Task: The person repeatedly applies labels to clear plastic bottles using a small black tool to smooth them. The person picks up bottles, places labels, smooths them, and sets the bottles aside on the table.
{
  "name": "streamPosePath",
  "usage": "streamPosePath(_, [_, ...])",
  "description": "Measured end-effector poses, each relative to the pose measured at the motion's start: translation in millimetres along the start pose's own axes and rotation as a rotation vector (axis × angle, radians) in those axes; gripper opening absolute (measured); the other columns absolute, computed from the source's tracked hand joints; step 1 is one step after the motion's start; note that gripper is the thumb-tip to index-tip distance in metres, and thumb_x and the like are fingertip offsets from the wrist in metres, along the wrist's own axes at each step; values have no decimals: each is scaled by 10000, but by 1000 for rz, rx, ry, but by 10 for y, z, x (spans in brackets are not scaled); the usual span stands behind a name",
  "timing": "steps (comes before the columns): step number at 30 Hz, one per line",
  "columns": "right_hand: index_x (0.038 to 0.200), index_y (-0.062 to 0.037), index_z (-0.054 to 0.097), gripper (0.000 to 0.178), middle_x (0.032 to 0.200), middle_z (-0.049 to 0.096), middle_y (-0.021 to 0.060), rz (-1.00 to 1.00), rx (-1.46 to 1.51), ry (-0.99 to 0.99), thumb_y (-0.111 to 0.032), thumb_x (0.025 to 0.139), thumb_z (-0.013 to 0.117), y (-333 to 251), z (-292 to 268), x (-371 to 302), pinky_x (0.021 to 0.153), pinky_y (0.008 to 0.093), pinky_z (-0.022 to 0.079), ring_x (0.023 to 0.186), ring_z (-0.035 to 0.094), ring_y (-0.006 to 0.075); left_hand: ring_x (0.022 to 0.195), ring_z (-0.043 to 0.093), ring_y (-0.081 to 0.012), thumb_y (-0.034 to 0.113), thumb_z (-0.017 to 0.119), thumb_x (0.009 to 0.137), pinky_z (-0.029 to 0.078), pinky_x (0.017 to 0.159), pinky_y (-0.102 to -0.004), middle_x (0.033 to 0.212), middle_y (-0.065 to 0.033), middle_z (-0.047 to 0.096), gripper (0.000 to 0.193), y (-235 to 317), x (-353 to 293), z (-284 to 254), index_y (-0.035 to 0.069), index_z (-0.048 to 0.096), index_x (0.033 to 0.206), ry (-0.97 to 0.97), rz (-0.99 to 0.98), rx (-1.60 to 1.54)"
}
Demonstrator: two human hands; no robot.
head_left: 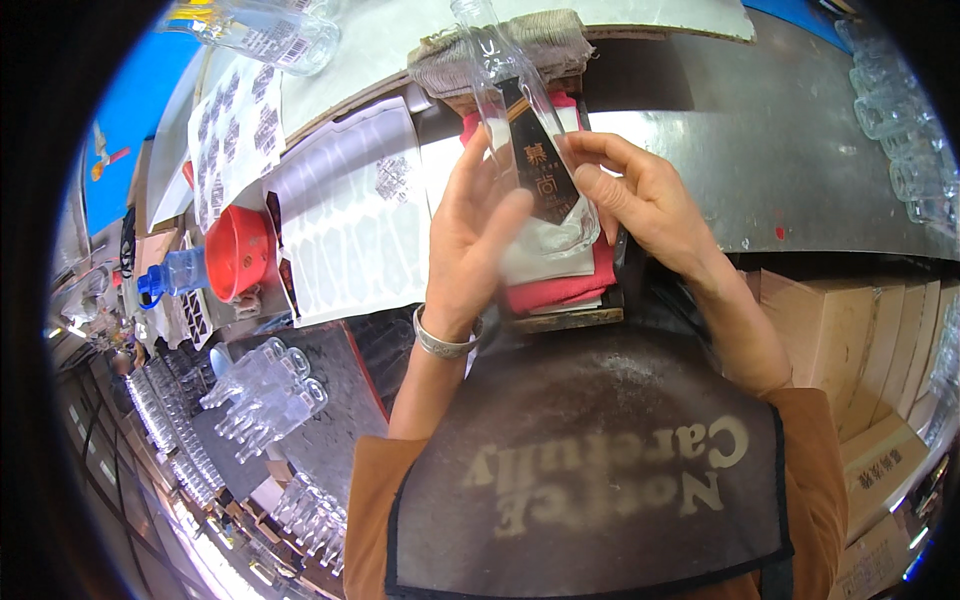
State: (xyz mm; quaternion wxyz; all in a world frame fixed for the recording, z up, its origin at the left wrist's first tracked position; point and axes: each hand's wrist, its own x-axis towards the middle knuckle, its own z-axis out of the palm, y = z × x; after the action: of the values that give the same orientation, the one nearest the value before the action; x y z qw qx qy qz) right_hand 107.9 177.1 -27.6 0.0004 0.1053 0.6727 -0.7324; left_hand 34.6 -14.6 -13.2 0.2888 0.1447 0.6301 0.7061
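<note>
Head-worn fisheye view, looking steeply down.
I see one close view over my hands (560, 215) at the workbench (760, 150); edges curve outward.

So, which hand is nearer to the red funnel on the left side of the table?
Left. The left hand is on the clear glass bottle, on the side toward the red funnel. The right hand holds the bottle's far side.

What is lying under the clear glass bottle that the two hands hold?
Under the clear glass bottle lie a white cloth and a red cloth on a wooden board. Both hands and the bottle cover the middle part.
</note>
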Motion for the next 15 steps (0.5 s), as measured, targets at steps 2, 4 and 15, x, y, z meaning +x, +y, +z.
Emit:
streamPosePath(2, [1325, 67, 554, 503, 1153, 686, 146, -1, -47, 5, -276, 973, 659, -19, 4, -2, 795, 283, 506, 900, 628, 154, 1388, 458, -300, -24, 579, 961, 400, 1119, -386, 1513, -251, 422, 714, -1, 4, 0, 3, 220, 1578, 7, 14, 0])
streamPosePath(4, [1359, 50, 537, 473, 1158, 654, 97, 2, -36, -7, -252, 1006, 629, -5, 13, -2, 584, 208, 450, 618, 512, 41, 1396, 451, -304, -32, 580, 957, 401, 1118, -382, 1507, -240, 432, 736, -30, 8, -16, 12, 200, 1586, 41, 39, 7])
streamPosePath(15, [1342, 55, 540, 469, 1166, 644, 105, 34, -99, -6, -194, 969, 677, -107, 33, 6, 635, 196, 441, 676, 542, 9, 1367, 481, -363, 124, 697, 879, 432, 1086, -406, 1545, -217, 402, 578, 211, 330, 23, 77, 540, 1433, 149, 481, 862])
